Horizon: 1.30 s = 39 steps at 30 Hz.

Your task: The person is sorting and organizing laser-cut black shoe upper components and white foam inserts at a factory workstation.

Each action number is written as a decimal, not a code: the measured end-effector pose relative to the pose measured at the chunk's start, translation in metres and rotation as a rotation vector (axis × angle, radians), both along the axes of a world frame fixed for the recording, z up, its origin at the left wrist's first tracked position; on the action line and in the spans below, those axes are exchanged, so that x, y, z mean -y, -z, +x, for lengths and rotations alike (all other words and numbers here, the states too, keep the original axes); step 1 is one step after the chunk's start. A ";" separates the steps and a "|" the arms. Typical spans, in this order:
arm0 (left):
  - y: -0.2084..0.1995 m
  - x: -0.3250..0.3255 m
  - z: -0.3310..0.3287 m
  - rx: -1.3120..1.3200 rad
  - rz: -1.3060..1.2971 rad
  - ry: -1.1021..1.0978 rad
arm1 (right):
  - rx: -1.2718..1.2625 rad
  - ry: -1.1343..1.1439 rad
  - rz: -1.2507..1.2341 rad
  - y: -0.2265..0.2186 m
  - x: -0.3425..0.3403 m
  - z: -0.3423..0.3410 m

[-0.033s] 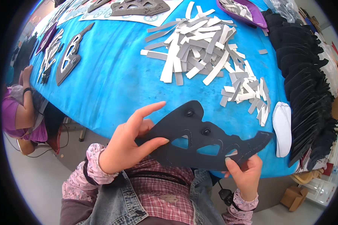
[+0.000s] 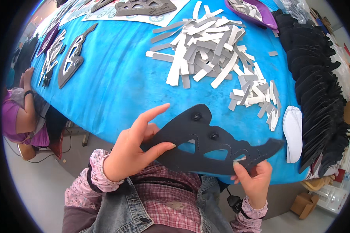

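A flat black shoe-upper piece (image 2: 217,165) is held over the near edge of the blue-covered table. It has several cut-out windows, stitched lines and two round black knobs near its upper edge. My left hand (image 2: 134,145) grips its left end, thumb on the front face and index finger stretched out past the edge; the other fingers are partly hidden behind. At the lower right, my right hand (image 2: 252,178) pinches the piece with the thumb in front beside a small window, where a pale sliver shows. The fingers behind are mostly hidden.
Grey and white strips (image 2: 206,46) lie heaped beyond the piece, near a purple tray (image 2: 270,19). To the right are a white shoe-shaped form (image 2: 293,134) and a long row of black pieces (image 2: 313,85). Grey cut-out templates (image 2: 72,58) lie far left, near another person (image 2: 25,112).
The right end of the black piece has dipped slightly. Both hands keep their hold, and the things on the table stay put.
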<state>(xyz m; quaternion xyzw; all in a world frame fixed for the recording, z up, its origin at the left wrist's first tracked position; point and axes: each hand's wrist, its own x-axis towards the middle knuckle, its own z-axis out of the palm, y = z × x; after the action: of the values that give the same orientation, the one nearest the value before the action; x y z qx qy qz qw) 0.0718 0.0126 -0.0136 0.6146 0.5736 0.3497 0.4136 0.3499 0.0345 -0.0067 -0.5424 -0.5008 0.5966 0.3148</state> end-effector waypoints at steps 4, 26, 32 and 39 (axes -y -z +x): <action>0.002 0.000 0.000 0.043 -0.068 -0.091 | 0.110 0.131 0.043 -0.002 -0.007 -0.002; -0.001 -0.003 0.001 0.242 -0.244 -0.227 | 0.272 -0.018 -0.023 -0.003 -0.018 -0.007; 0.001 -0.003 0.000 0.276 -0.211 -0.266 | 0.279 -0.072 0.106 0.000 -0.017 -0.008; 0.005 -0.003 0.001 0.287 -0.130 -0.262 | 0.332 -0.089 0.117 -0.003 -0.016 -0.008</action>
<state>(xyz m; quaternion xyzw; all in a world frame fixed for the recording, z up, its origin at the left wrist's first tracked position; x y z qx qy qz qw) 0.0733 0.0160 -0.0187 0.4505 0.6053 0.4467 0.4808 0.3419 0.0508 -0.0034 -0.5916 -0.6030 0.4821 0.2322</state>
